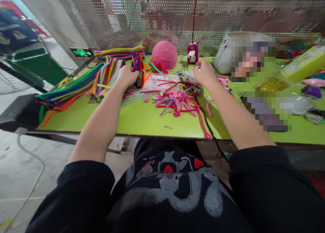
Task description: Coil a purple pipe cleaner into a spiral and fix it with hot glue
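Observation:
My left hand (127, 76) is closed at the bundles of coloured fuzzy sticks (108, 74), its fingertips against a small purple and orange bunch (138, 69). What it grips, if anything, I cannot make out. Further right, my right hand (203, 72) has its fingers pinched at a clear plastic bag (190, 75). Between and in front of the hands lies a tangled heap of pink and purple fuzzy sticks (177, 102). Clear plastic wrap (162, 81) spreads behind that heap. A pink ball (164, 53) sits at the back.
A perforated metal screen (152, 20) rises behind the green table (142, 124). A purple power socket (192, 52) stands near my right hand, its black cable (209, 128) crossing the front edge. At the right is a grey-white bucket (223, 57); a green bin (35, 65) is left.

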Tool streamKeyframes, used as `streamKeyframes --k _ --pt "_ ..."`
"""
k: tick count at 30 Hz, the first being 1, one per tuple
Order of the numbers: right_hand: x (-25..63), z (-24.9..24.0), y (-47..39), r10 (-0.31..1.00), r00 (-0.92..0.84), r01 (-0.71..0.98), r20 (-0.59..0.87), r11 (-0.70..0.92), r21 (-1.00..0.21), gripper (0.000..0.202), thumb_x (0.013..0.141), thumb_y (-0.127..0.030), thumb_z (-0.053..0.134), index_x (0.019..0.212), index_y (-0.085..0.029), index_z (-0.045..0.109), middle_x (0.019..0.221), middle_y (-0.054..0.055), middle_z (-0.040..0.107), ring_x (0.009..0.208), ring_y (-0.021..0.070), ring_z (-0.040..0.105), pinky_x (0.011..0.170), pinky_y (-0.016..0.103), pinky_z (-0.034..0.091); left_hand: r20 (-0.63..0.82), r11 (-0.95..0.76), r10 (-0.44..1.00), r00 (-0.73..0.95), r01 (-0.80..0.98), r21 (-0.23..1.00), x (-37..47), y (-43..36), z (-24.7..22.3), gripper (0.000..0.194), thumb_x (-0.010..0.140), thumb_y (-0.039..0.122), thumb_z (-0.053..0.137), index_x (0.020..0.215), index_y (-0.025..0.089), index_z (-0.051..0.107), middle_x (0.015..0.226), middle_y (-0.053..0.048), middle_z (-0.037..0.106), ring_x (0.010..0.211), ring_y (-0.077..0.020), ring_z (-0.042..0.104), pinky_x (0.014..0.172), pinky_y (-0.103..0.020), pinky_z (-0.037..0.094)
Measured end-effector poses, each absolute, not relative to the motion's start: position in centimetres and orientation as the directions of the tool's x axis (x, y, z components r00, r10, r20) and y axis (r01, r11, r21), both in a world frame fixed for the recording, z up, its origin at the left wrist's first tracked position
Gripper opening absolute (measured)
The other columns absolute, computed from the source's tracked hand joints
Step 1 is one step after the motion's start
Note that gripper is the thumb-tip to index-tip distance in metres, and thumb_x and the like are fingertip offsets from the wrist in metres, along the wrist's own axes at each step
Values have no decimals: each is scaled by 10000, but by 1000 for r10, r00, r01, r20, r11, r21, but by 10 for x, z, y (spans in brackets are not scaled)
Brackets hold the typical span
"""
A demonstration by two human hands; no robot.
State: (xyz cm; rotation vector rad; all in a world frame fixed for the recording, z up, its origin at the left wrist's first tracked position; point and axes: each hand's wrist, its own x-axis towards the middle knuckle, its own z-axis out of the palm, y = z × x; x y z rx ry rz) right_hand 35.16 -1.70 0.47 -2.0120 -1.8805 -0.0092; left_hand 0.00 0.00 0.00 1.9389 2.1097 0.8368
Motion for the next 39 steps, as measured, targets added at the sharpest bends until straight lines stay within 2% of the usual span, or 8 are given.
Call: streamKeyframes --k 4,8,13,20,23,28,33,39 --pt "385 0 -14 962 214 960 172 -174 -221 538 1084 -310 373 1576 -115 469 1588 248 515 1465 384 529 1176 535 455 288 12 944 -164 886 464 -8 -2 -4 230 789 423 710 798 246 565 974 -118 729 1113 -325 678 914 -476 452" --pt "391 2 -15 976 216 970 4 -215 -112 618 1020 -393 569 1558 -91 532 1627 297 442 1472 469 472 1166 605 430 392 -39 909 -144 905 424 -3 -15 1 485 854 624 673 1103 209 653 1249 -148 699 1466 -351 437 1049 -544 310" --pt "366 19 -38 983 55 998 -174 -60 -24 716 1034 -531 614 1536 -21 583 1658 334 416 1486 507 464 1205 579 396 585 -327 807 84 888 324 43 -47 24 332 1029 487 548 1207 220 636 1400 -109 609 1408 -306 463 1188 -529 294" --pt "344 20 -100 957 -186 982 -221 186 -22 662 1054 -499 585 1632 -182 532 1648 240 493 1365 431 627 1111 505 504 94 -800 585 805 555 229 119 -90 -4 713 981 636 608 1532 185 564 1712 -194 450 1598 -412 399 1304 -598 319" --pt "349 23 -104 958 -224 974 -181 225 -12 569 1032 -457 630 1535 -191 627 1597 221 551 1277 401 675 1024 464 535 59 -839 518 853 494 225 124 -93 -16 535 1057 506 498 1466 186 626 1632 -192 542 1514 -369 523 1232 -535 436" --pt "356 26 -94 956 -275 961 -103 275 -22 320 1000 -390 694 1283 -263 775 1205 99 788 1098 330 714 916 408 518 135 -831 555 821 542 124 117 -84 -11 266 964 229 516 1080 217 755 1037 -104 769 1050 -288 719 927 -413 537" --pt "350 26 -97 962 -232 967 143 244 -73 211 1018 -345 660 1088 -246 833 1096 96 808 1168 360 684 1064 512 453 198 -785 619 760 603 141 112 -83 -4 276 938 193 513 1106 200 732 1056 -96 773 1004 -275 720 847 -383 509" --pt "345 38 -107 960 -208 956 185 240 -169 374 1078 -433 528 1154 -206 815 1222 148 786 1132 369 705 894 450 494 303 -699 709 637 692 179 101 -83 6 374 996 222 497 1315 196 691 1137 -95 784 1044 -268 733 899 -375 503"
